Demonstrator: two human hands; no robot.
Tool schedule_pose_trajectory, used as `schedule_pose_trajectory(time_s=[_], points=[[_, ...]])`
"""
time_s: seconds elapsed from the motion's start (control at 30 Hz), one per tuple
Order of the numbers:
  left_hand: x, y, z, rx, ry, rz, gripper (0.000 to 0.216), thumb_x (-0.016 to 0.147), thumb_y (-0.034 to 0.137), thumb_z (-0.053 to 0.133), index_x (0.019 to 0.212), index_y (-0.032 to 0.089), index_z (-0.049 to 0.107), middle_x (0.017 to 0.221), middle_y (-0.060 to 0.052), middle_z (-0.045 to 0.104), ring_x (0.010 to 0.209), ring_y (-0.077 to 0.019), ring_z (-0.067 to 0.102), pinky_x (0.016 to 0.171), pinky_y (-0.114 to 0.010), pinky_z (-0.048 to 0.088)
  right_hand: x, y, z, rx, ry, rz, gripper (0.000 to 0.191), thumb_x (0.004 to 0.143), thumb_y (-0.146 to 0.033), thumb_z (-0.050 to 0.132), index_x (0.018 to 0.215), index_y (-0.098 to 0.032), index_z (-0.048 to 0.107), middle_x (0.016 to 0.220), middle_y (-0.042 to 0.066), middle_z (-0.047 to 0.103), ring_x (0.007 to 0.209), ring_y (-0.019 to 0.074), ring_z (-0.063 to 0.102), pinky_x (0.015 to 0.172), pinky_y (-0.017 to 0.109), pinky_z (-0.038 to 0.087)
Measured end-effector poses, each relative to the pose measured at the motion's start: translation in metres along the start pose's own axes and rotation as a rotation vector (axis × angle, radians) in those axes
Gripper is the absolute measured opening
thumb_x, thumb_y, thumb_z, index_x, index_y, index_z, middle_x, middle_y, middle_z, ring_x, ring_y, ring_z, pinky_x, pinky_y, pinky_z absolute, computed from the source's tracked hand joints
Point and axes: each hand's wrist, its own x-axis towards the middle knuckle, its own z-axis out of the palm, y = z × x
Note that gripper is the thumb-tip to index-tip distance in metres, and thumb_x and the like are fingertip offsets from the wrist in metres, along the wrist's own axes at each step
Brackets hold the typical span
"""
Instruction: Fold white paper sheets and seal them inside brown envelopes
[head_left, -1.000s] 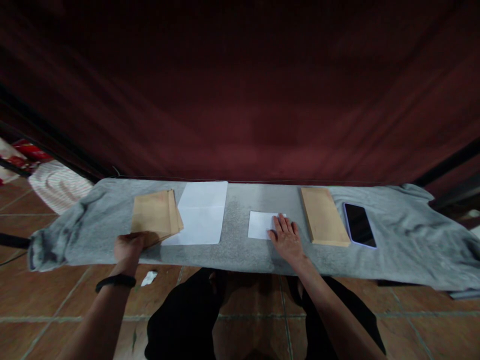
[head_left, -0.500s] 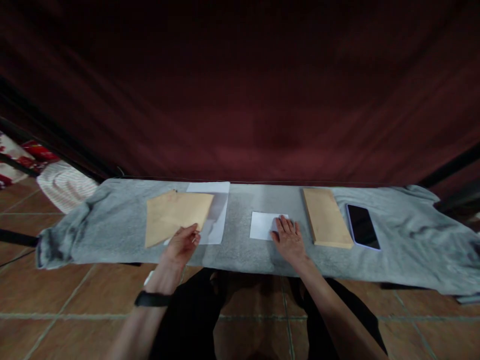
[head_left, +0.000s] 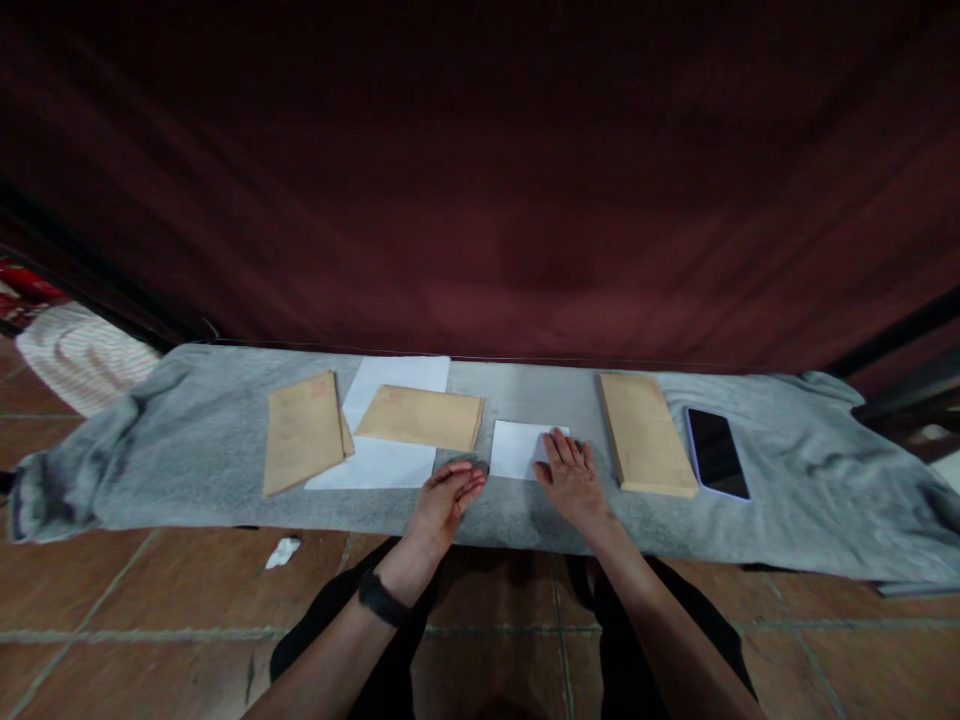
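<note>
My left hand point(head_left: 448, 497) hovers over the cloth's near part with its fingers loosely bent and nothing seen in them. Just beyond its fingertips, a brown envelope point(head_left: 420, 417) rests partly on large white paper point(head_left: 390, 468), apart from the hand. My right hand point(head_left: 576, 478) lies flat with fingers spread, its fingertips on the right side of a small white sheet point(head_left: 517, 449). To the right of that hand is a neat stack of brown envelopes point(head_left: 651, 435). More brown envelopes point(head_left: 304, 432) overlap at the left.
A phone point(head_left: 718, 453) in a pale purple case lies right of the stack. Grey cloth point(head_left: 187, 450) covers the narrow bench. A dark red curtain point(head_left: 487, 250) hangs behind it. Crumpled white tissue point(head_left: 283, 552) lies on the tiled floor.
My left hand has let go of the brown envelope and moved right. That envelope now lies across the white paper, apart from those at the left. My right hand stays on the small sheet.
</note>
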Motion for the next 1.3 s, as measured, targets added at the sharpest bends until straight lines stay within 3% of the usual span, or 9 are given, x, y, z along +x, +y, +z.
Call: schedule_pose_trajectory(time_s=[0.13, 0.2, 0.27, 0.37, 0.5, 0.63, 0.83, 1.13, 1.3], points=[[0.010, 0.029, -0.007, 0.774, -0.104, 0.595, 0.034, 0.076, 0.029, 0.075, 0.109, 0.021, 0.071, 0.123, -0.011, 0.070, 0.121, -0.0297, 0.062, 0.107, -0.047, 0.046, 0.001, 0.000, -0.002, 0.026, -0.008, 0.005, 0.055, 0.100, -0.034, 0.046, 0.151, -0.012, 0.044, 0.159, 0.016, 0.038, 0.143, 0.0335, 0.041, 0.122, 0.054, 0.018], [0.025, 0.056, -0.011, 1.222, -0.186, 0.815, 0.067, 0.074, 0.027, 0.078, 0.138, 0.027, 0.056, 0.158, -0.010, 0.042, 0.149, -0.0330, 0.031, 0.121, -0.053, 0.024, 0.004, -0.002, -0.004, 0.062, 0.001, -0.001, 0.054, 0.100, -0.034, 0.045, 0.149, -0.011, 0.046, 0.158, 0.016, 0.040, 0.144, 0.0322, 0.040, 0.121, 0.053, 0.021], [0.043, 0.079, -0.016, 1.568, -0.210, 0.818, 0.091, 0.071, 0.028, 0.081, 0.152, 0.030, 0.040, 0.168, -0.010, 0.019, 0.155, -0.0351, 0.010, 0.123, -0.057, 0.007, 0.009, -0.005, -0.005, 0.123, 0.008, -0.026, 0.052, 0.100, -0.035, 0.042, 0.147, -0.012, 0.049, 0.156, 0.016, 0.044, 0.144, 0.0290, 0.041, 0.120, 0.049, 0.028], [0.069, 0.091, -0.025, 1.815, -0.230, 0.555, 0.115, 0.069, 0.043, 0.082, 0.161, 0.027, 0.014, 0.169, -0.014, 0.004, 0.155, -0.0358, 0.002, 0.122, -0.059, 0.010, 0.015, -0.009, -0.006, 0.212, 0.001, -0.054, 0.049, 0.101, -0.035, 0.039, 0.144, -0.014, 0.054, 0.152, 0.012, 0.051, 0.141, 0.0242, 0.046, 0.117, 0.042, 0.036], [0.086, 0.078, -0.037, 1.851, -0.223, 0.421, 0.107, 0.077, 0.055, 0.071, 0.161, 0.024, 0.014, 0.168, -0.018, 0.005, 0.156, -0.0329, 0.003, 0.122, -0.055, 0.011, 0.014, -0.013, -0.002, 0.203, 0.037, -0.019, 0.052, 0.103, -0.037, 0.035, 0.149, -0.015, 0.047, 0.156, 0.013, 0.044, 0.144, 0.0246, 0.041, 0.118, 0.045, 0.034], [0.083, 0.075, -0.043, 1.819, -0.263, 0.461, 0.098, 0.079, 0.054, 0.069, 0.159, 0.023, 0.022, 0.168, -0.018, 0.010, 0.155, -0.0319, 0.009, 0.122, -0.051, 0.011, 0.007, -0.023, 0.008, 0.131, 0.053, -0.105, 0.055, 0.105, -0.039, 0.032, 0.157, -0.020, 0.034, 0.164, 0.010, 0.029, 0.150, 0.0252, 0.031, 0.121, 0.049, 0.026], [0.077, 0.091, -0.039, 1.769, -0.266, 0.456, 0.097, 0.073, 0.046, 0.076, 0.156, 0.026, 0.031, 0.166, -0.018, 0.019, 0.153, -0.0365, 0.019, 0.120, -0.056, 0.016, -0.001, -0.041, 0.022, 0.033, 0.067, -0.132, 0.053, 0.104, -0.035, 0.038, 0.156, -0.022, 0.036, 0.164, 0.009, 0.029, 0.150, 0.0256, 0.031, 0.123, 0.049, 0.021], [0.084, 0.092, -0.027, 1.697, -0.228, 0.439, 0.107, 0.059, 0.037, 0.087, 0.153, 0.029, 0.035, 0.167, -0.018, 0.017, 0.150, -0.0444, 0.021, 0.116, -0.063, 0.018, 0.055, -0.073, -0.008, 0.319, -0.023, 0.045, 0.041, 0.102, -0.033, 0.039, 0.134, -0.020, 0.061, 0.131, 0.010, 0.066, 0.124, 0.0210, 0.060, 0.105, 0.032, 0.046], [0.081, 0.095, -0.030, 1.644, -0.231, 0.445, 0.104, 0.062, 0.030, 0.085, 0.153, 0.027, 0.035, 0.167, -0.019, 0.017, 0.151, -0.0430, 0.021, 0.117, -0.062, 0.016, 0.100, -0.113, -0.007, 0.342, -0.097, 0.195, 0.028, 0.095, -0.032, 0.050, 0.109, -0.016, 0.068, 0.113, 0.017, 0.070, 0.101, 0.0279, 0.069, 0.088, 0.039, 0.052]])
